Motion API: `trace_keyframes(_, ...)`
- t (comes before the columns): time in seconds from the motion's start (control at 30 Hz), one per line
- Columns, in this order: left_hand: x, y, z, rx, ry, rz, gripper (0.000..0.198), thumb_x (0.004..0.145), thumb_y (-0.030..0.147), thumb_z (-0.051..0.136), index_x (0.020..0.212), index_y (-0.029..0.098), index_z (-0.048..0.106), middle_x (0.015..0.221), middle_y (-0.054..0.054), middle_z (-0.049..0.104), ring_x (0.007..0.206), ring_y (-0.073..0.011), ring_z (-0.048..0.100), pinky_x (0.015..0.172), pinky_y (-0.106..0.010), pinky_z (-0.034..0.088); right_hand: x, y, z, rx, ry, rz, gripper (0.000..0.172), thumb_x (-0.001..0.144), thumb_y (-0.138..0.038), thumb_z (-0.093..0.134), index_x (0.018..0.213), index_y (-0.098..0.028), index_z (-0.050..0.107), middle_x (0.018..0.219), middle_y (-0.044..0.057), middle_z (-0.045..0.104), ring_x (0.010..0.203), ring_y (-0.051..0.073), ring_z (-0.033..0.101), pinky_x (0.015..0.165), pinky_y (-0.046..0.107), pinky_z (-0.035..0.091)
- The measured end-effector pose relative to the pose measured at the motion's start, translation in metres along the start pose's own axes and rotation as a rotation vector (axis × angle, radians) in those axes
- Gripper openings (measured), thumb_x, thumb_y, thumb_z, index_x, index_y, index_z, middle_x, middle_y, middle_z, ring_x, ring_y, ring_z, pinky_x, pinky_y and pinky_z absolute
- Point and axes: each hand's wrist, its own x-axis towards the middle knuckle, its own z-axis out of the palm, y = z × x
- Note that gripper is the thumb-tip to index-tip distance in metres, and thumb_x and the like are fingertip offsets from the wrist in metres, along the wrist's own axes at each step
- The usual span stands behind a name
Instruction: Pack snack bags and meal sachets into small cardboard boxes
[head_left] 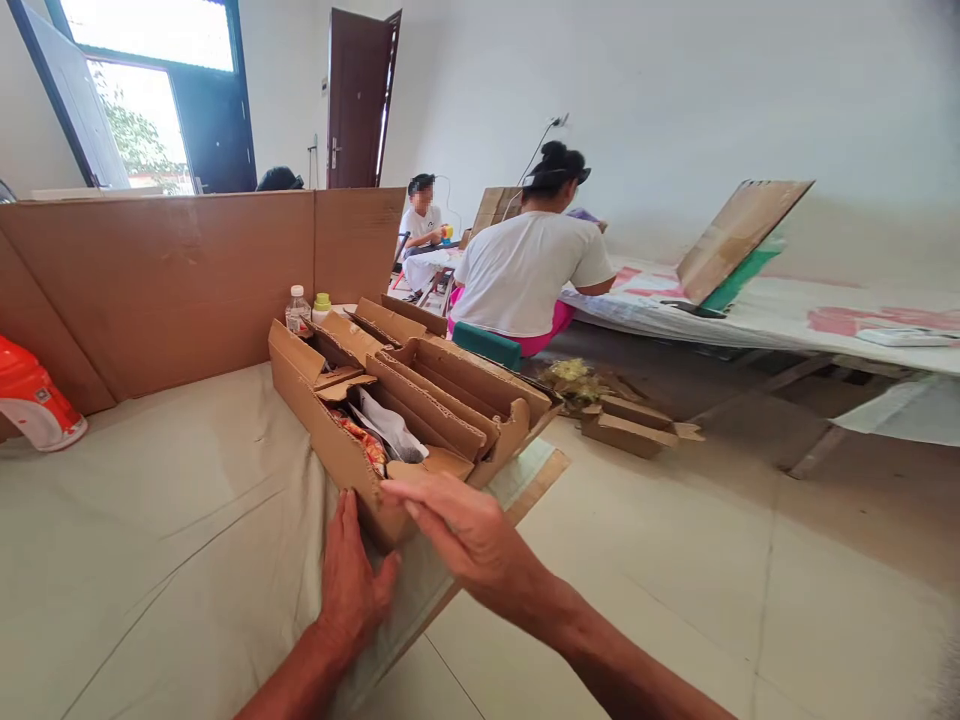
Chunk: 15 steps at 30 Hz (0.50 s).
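Observation:
A long brown cardboard box (pixel 330 440) lies open on a cloth-covered table (pixel 150 560), its flaps raised. Inside it I see white wrapping and something red and patterned. My left hand (pixel 352 580) lies flat on the cloth against the box's near end, fingers stretched out. My right hand (pixel 457 530) reaches across the near end of the box, fingers extended over the end flap and touching it. Neither hand grips anything.
More open cardboard boxes (pixel 457 385) sit beside the first. Two small bottles (pixel 298 308) stand behind them. A cardboard wall (pixel 165 280) edges the table. An orange-and-white jug (pixel 30 400) is at left. Two people sit at tables beyond; cardboard scraps (pixel 630 430) lie on the floor.

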Motion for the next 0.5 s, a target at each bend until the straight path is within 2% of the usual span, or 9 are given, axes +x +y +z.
trace_keyframes(0.07, -0.007, -0.005, 0.003, 0.02, 0.003, -0.011, 0.087, 0.077, 0.029, 0.064, 0.155, 0.01, 0.031, 0.163, -0.024, 0.034, 0.152, -0.0403, 0.031, 0.124, -0.062, 0.025, 0.01, 0.018, -0.004, -0.082, 0.036, 0.056, 0.031, 0.1, -0.017, 0.045, 0.114, -0.025, 0.072, 0.104, 0.006, 0.077, 0.098, 0.019, 0.073, 0.088, 0.033, 0.058)
trace_keyframes(0.13, -0.011, -0.007, 0.003, 0.037, -0.01, -0.01, 0.086, 0.079, 0.03, 0.062, 0.156, 0.01, 0.029, 0.163, -0.023, 0.033, 0.152, -0.0382, 0.03, 0.125, -0.059, 0.026, 0.024, 0.035, -0.006, -0.209, 0.005, 0.151, 0.031, 0.095, -0.018, 0.05, 0.118, -0.024, 0.07, 0.125, 0.01, 0.071, 0.115, 0.024, 0.067, 0.097, 0.038, 0.055)
trace_keyframes(0.17, -0.011, -0.007, 0.002, 0.045, -0.018, -0.008, 0.086, 0.079, 0.03, 0.062, 0.156, 0.01, 0.028, 0.163, -0.023, 0.033, 0.152, -0.0376, 0.031, 0.125, -0.058, 0.026, 0.031, 0.043, -0.006, -0.274, -0.053, 0.201, 0.037, 0.091, -0.018, 0.055, 0.125, -0.023, 0.068, 0.135, 0.012, 0.065, 0.122, 0.027, 0.063, 0.1, 0.041, 0.053)
trace_keyframes(0.23, -0.012, -0.005, -0.001, 0.062, -0.036, -0.007, 0.087, 0.079, 0.028, 0.062, 0.157, 0.011, 0.028, 0.164, -0.022, 0.033, 0.153, -0.0372, 0.03, 0.125, -0.058, 0.027, 0.043, 0.053, -0.004, -0.379, -0.232, 0.286, 0.059, 0.081, -0.019, 0.066, 0.139, -0.022, 0.058, 0.144, 0.015, 0.056, 0.126, 0.031, 0.06, 0.1, 0.043, 0.052)
trace_keyframes(0.3, -0.012, -0.002, -0.002, 0.079, -0.052, -0.003, 0.09, 0.077, 0.024, 0.063, 0.158, 0.012, 0.026, 0.166, -0.021, 0.029, 0.154, -0.0364, 0.027, 0.125, -0.058, 0.027, 0.053, 0.056, -0.001, -0.435, -0.408, 0.332, 0.078, 0.071, -0.019, 0.075, 0.145, -0.023, 0.051, 0.142, 0.015, 0.054, 0.117, 0.031, 0.064, 0.093, 0.04, 0.052)
trace_keyframes(0.33, -0.012, -0.001, -0.002, 0.086, -0.06, 0.001, 0.091, 0.076, 0.021, 0.063, 0.159, 0.013, 0.025, 0.167, -0.02, 0.026, 0.155, -0.0357, 0.025, 0.126, -0.057, 0.026, 0.056, 0.055, 0.001, -0.447, -0.466, 0.339, 0.081, 0.068, -0.019, 0.077, 0.145, -0.024, 0.051, 0.141, 0.014, 0.054, 0.111, 0.03, 0.066, 0.091, 0.037, 0.052)
trace_keyframes(0.4, -0.014, 0.002, -0.002, 0.1, -0.077, 0.014, 0.093, 0.074, 0.017, 0.064, 0.16, 0.014, 0.025, 0.169, -0.019, 0.021, 0.156, -0.035, 0.022, 0.126, -0.056, 0.025, 0.061, 0.053, 0.003, -0.454, -0.514, 0.339, 0.076, 0.067, -0.018, 0.078, 0.139, -0.024, 0.055, 0.137, 0.013, 0.055, 0.105, 0.027, 0.067, 0.087, 0.033, 0.05)
trace_keyframes(0.5, -0.017, 0.005, -0.001, 0.117, -0.099, 0.032, 0.094, 0.071, 0.014, 0.066, 0.158, 0.015, 0.03, 0.17, -0.018, 0.019, 0.156, -0.0365, 0.022, 0.126, -0.057, 0.026, 0.066, 0.053, 0.006, -0.428, -0.503, 0.325, 0.06, 0.072, -0.016, 0.073, 0.13, -0.022, 0.061, 0.128, 0.012, 0.059, 0.103, 0.025, 0.067, 0.083, 0.029, 0.048)
